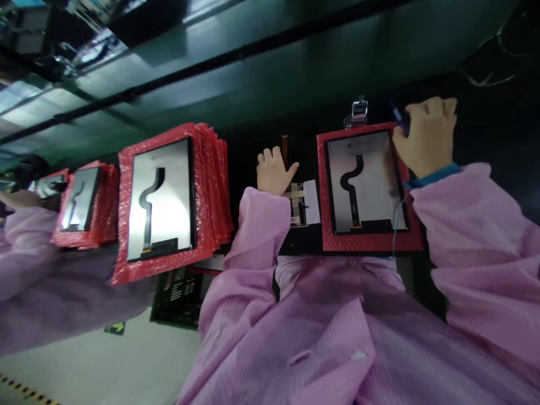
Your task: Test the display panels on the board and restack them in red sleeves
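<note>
My left hand (273, 171) lies palm down on the dark bench, fingers and thumb apart, holding nothing. Just by it are a small board with tan tape (297, 205) and a white label (311, 202). In front of me a display panel (375, 185), silvery with a curved black flex cable (351, 188), lies on a red bubble-wrap sleeve (371, 243). Beyond the panel's right edge rests my right hand (428, 135), fingers spread and thumb near the sleeve's corner. A blue pen (397, 115) sits beside that thumb, partly hidden by the hand.
To the left stands a stack of red sleeves (208, 191) with another panel (162, 199) on top. A smaller stack (86, 202) is farther left, near a co-worker's sleeve (31, 230). A metal tally counter (359, 111) stands behind my panel. Below is a dark crate (179, 298).
</note>
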The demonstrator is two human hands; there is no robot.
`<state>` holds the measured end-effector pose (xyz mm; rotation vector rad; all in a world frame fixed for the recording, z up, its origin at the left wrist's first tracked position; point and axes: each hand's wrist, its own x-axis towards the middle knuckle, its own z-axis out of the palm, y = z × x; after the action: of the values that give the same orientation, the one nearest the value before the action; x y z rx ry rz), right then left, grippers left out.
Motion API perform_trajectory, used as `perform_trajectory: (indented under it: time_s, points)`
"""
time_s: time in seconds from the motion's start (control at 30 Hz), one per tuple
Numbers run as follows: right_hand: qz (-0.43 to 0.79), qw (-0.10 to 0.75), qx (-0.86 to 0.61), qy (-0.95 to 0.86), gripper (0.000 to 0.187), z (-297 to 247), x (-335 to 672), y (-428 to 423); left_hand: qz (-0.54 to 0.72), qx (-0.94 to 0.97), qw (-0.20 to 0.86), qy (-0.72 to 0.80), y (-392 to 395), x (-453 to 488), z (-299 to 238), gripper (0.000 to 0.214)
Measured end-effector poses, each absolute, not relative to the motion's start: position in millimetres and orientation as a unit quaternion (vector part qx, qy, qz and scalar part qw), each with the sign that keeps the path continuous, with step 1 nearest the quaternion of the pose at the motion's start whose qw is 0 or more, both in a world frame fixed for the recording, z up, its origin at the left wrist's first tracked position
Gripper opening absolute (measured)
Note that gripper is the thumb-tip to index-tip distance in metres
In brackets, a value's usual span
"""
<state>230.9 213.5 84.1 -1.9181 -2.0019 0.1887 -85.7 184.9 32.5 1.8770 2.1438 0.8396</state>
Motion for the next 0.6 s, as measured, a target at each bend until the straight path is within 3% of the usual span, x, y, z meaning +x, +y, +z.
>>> perform_trajectory:
  time_s: [0.1,0.27,0.4,0.6]
  points:
    - [0.096,0.161,-0.590,-0.785,0.051,90.0,213.4,183.6,0.282,0.617,0.092,0.729,186.6,-85.4,26.0,0.044]
    - [0.148,0.072,-0.493,-0.854,0.087,78.2,196.5,155.7,0.408,0.570,0.256,0.666,183.0,-95.5,27.0,0.062]
    - [0.155,0.064,-0.491,-0.855,0.085,73.8,196.6,151.6,0.494,0.534,0.337,0.597,185.9,-97.6,32.6,0.056]
    - [0.148,0.067,-0.494,-0.854,0.080,76.9,191.4,146.9,0.534,0.496,0.372,0.574,186.9,-90.8,41.9,0.031]
